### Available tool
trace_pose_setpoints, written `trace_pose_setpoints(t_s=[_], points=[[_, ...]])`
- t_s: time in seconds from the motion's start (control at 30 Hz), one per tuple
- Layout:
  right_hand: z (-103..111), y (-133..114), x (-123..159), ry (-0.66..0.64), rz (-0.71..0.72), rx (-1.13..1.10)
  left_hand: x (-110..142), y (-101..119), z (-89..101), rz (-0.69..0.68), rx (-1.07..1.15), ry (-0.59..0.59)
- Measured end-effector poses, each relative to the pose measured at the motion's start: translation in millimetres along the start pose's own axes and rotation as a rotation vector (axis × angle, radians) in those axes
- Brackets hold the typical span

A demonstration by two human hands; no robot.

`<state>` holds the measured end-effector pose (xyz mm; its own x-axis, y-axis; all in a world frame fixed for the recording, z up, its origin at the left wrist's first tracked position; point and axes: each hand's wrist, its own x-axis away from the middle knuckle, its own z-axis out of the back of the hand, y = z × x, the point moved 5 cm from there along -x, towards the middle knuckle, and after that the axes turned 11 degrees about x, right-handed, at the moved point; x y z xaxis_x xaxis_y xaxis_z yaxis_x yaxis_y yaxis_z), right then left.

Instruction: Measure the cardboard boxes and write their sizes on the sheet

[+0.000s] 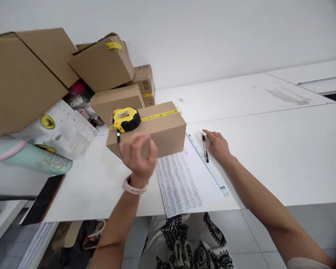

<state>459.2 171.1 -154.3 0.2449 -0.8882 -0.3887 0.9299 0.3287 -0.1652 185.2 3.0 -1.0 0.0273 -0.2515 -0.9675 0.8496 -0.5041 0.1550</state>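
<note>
Holding left hand (136,160) half-open, with tape measure (126,119) just beyond; resting right hand (218,147) loosely spread, with pen (205,148) alongside.

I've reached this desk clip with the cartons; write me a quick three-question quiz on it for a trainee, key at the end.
1. What sits on top of the carton nearest the left hand?
A) a phone
B) a yellow-and-black tape measure
C) a bottle
2. True or false: the pale wristband is on the left wrist.
3. Fill in the blank: the writing tool lying beside the right hand is a ____.

Key:
1. B
2. True
3. pen
</note>
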Motion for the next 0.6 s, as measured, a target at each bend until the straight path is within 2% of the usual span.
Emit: trace_pose_setpoints(t_s=[0.03, 0.07, 0.17, 0.27, 0.33, 0.4, 0.47, 0.53, 0.6], points=[[1, 0, 0, 0.019, -0.025, -0.024, -16, -11, 7.0, 0.068, -0.059, 0.035], [3, 1, 0, 0.051, -0.052, -0.048, -30, -23, 10.4, 0.146, -0.112, 0.012], [20, -5, 2, 0.232, -0.097, -0.134, -58, -57, 8.2, 0.403, -0.226, -0.189], [56, -32, 6, 0.454, -0.027, -0.257, -63, -81, 0.6, 0.645, -0.243, -0.353], [83, -63, 6, 0.519, 0.097, -0.329, -60, -88, -4.5, 0.743, -0.248, -0.420], [103, -102, -1, 0.481, 0.257, -0.339, -57, -89, -7.5, 0.764, -0.279, -0.439], [113, -138, -13, 0.393, 0.373, -0.280, -55, -87, -8.4, 0.743, -0.316, -0.416], [113, -164, -26, 0.323, 0.440, -0.219, -53, -86, -7.9, 0.718, -0.327, -0.374], [108, -177, -34, 0.276, 0.469, -0.184, -51, -85, -5.0, 0.692, -0.299, -0.312]])
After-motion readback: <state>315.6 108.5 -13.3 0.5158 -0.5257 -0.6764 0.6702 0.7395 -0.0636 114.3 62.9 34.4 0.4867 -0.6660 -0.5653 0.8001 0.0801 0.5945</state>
